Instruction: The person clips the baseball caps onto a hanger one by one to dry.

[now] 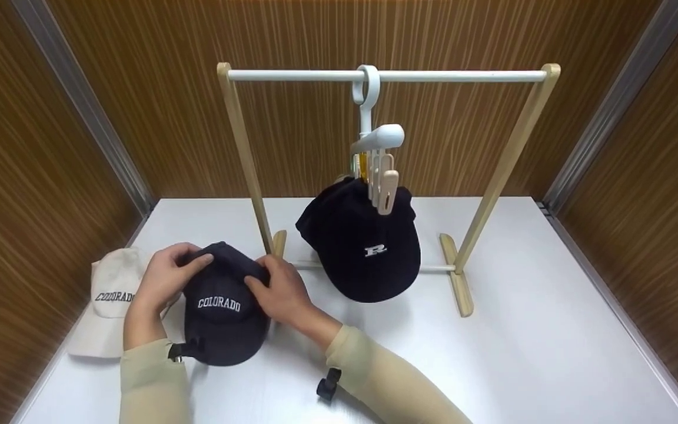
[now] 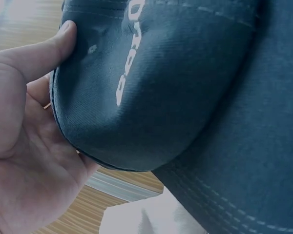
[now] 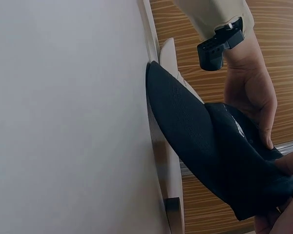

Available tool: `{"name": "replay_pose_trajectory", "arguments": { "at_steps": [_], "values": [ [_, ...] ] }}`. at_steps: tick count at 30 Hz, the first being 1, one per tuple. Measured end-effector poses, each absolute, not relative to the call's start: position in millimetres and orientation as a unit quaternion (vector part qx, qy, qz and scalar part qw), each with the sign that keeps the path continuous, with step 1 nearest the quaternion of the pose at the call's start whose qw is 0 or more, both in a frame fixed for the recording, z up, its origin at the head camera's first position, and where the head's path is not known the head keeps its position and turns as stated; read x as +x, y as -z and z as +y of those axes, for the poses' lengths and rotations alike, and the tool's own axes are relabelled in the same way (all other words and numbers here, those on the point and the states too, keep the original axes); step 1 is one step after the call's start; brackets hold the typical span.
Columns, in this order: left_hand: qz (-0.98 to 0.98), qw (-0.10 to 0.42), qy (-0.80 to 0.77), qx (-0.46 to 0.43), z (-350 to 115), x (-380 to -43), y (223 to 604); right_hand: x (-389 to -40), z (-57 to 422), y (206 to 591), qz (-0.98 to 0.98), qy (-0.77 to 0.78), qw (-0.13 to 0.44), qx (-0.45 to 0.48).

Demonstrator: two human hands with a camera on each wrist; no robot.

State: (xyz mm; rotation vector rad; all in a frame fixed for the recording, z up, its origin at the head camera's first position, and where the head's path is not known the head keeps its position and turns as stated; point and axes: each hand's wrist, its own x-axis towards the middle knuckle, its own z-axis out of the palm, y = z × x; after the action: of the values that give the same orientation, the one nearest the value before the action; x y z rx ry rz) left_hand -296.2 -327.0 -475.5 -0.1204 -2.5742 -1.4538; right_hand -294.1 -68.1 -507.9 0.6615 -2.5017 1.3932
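Between both hands is a dark navy baseball cap (image 1: 219,330) with white COLORADO lettering, its brim pointing down toward the front. My left hand (image 1: 165,277) pinches the cap's left edge, thumb on the outside and fingers behind the fabric, as the left wrist view also shows. On the other edge, my right hand (image 1: 285,291) grips the crown with the thumb in front. To the right, a black baseball cap (image 1: 368,247) with a white R hangs from clips (image 1: 388,191) on a white hanger (image 1: 381,138).
The hanger hooks over the white bar (image 1: 462,76) of a wooden-legged rack (image 1: 507,159). A cream COLORADO cap (image 1: 116,277) lies on the white table (image 1: 527,353) at the left, partly behind the left hand. Wood-grain walls (image 1: 139,70) enclose the table.
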Motion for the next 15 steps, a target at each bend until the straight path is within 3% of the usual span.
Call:
{"name": "replay_pose_trajectory", "arguments": {
  "at_steps": [15],
  "values": [
    [-0.851,0.094,0.511,-0.074,-321,-289,464,-276,-61,496,-0.842,-0.461,0.122,0.251]
  ]
}}
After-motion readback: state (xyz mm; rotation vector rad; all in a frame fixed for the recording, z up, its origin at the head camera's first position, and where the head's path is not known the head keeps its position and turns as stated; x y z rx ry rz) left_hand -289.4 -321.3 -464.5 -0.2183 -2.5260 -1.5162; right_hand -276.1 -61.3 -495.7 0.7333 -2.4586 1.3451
